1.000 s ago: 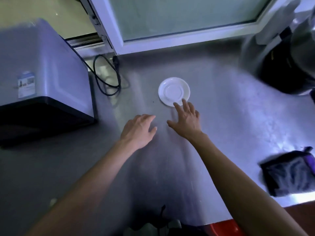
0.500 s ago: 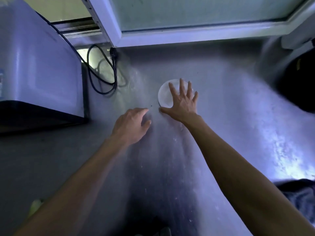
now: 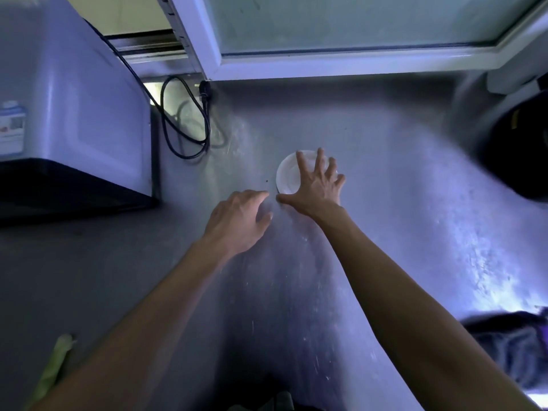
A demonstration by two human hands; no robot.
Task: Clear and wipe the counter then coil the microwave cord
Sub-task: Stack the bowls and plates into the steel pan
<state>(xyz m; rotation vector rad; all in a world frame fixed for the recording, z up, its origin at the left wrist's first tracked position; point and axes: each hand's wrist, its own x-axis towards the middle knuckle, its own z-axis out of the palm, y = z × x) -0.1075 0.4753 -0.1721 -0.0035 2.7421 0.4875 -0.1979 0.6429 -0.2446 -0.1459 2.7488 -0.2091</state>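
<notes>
While the right hand (image 3: pixel 315 188) is spread wide with straight fingers laid over the small round white saucer (image 3: pixel 289 176), the left hand (image 3: pixel 238 219) is held just beside it, loosely curled and holding nothing. The saucer is set toward the back of the scratched grey metal counter (image 3: pixel 385 232). The looped black microwave cord (image 3: pixel 185 123) is seen at the back edge, beside the grey box-shaped microwave (image 3: pixel 74 120) and below the white-framed window (image 3: pixel 326 34).

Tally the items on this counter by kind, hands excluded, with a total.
Microwave: 1
Black power cord: 1
White saucer: 1
Dark cloth: 1
Dark round appliance at the right edge, blurred: 1
Yellow-green item at the lower left, unclear: 1
Total: 6
</notes>
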